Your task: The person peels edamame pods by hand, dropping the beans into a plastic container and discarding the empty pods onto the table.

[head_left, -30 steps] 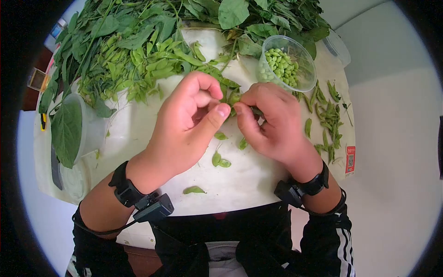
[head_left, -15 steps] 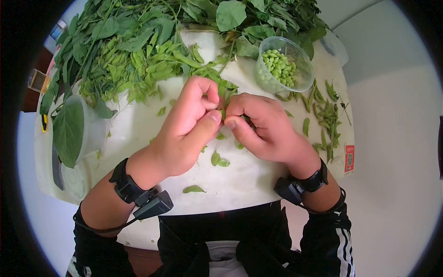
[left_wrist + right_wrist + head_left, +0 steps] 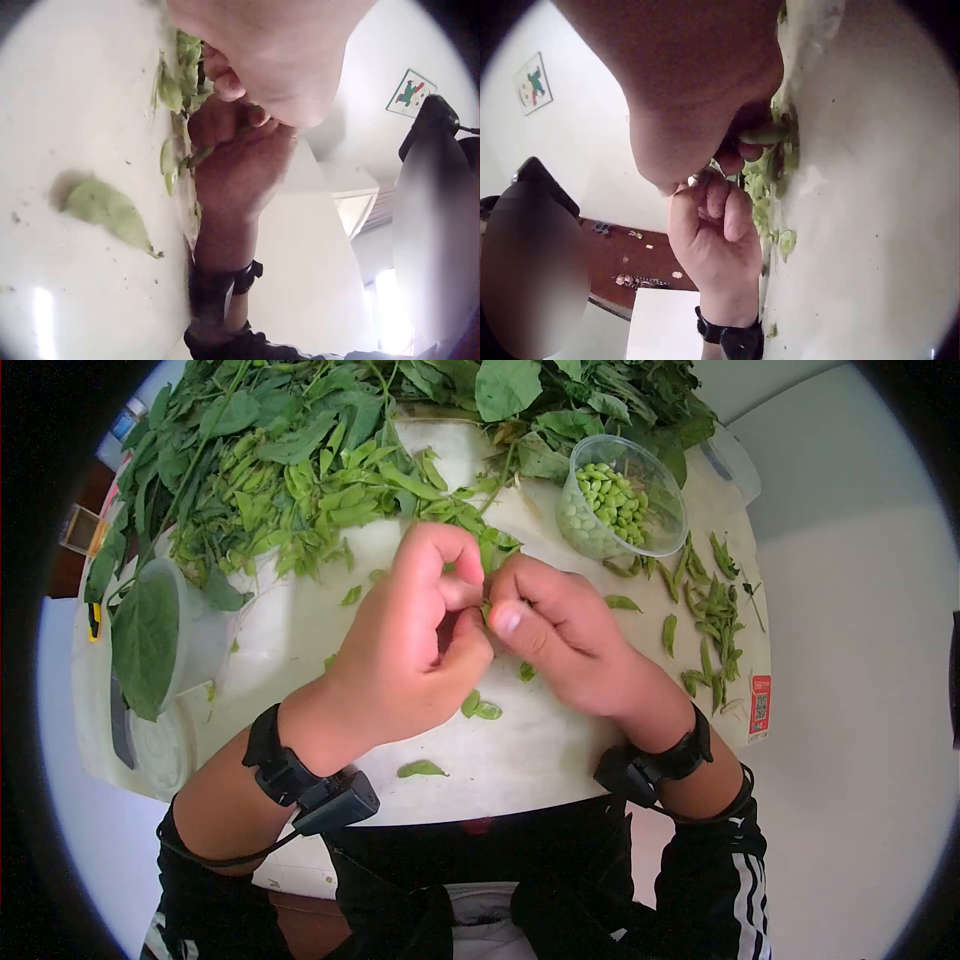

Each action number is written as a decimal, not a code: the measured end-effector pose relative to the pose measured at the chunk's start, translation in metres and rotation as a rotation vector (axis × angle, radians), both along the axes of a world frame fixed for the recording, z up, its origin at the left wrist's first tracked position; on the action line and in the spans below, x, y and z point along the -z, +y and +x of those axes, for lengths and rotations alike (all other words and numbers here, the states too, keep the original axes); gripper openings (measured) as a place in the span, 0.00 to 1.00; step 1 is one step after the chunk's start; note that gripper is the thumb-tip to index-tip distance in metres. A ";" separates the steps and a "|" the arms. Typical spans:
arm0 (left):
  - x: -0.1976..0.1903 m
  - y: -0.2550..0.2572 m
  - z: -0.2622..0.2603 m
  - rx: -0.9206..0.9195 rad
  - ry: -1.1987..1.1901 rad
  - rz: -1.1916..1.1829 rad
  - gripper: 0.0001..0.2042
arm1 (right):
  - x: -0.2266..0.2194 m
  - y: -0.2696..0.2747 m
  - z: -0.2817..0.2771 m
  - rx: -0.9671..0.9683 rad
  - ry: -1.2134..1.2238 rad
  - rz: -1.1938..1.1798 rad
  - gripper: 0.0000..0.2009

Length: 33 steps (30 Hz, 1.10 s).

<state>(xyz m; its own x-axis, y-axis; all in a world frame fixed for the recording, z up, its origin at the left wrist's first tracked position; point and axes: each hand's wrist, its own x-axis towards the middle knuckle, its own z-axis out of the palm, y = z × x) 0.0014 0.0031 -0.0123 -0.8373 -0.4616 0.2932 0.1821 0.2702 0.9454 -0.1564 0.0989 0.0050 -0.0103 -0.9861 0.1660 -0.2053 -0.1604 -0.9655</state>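
Note:
My left hand [image 3: 415, 645] and right hand [image 3: 565, 635] meet fingertip to fingertip over the table, both with curled fingers. Between them they pinch a green soybean pod [image 3: 486, 610], mostly hidden by the fingers. The right thumb lies along the pod's side, and the left thumb is bent in toward it. Under the right hand, another pod [image 3: 765, 135] shows by the lower fingers in the right wrist view. Just below the hands lie small pods [image 3: 487, 710], and a single pod [image 3: 422, 769] rests nearer the table's front edge.
A clear tub [image 3: 665, 530] of shelled green beans [image 3: 612, 500] stands behind the right hand. Spread pods [image 3: 715, 615] lie at the right. A big heap of pods [image 3: 300, 510] and leafy stems [image 3: 350, 420] covers the back. At left stands another clear container [image 3: 200, 625] under a leaf.
The hands have shifted slightly left and toward the body, and the fingertips have closed together over the pod. The left thumb has bent inward. A pod right of the right hand has come into view.

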 end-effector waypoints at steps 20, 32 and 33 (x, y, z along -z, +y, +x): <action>-0.013 0.000 -0.001 -0.076 0.029 0.194 0.11 | -0.006 0.000 -0.009 -0.032 -0.061 0.159 0.05; -0.014 -0.005 -0.002 -0.018 0.036 0.196 0.06 | 0.001 -0.002 -0.011 0.122 0.137 -0.013 0.04; -0.013 -0.005 -0.002 -0.028 0.038 0.155 0.06 | -0.001 -0.003 -0.009 0.135 0.163 -0.036 0.03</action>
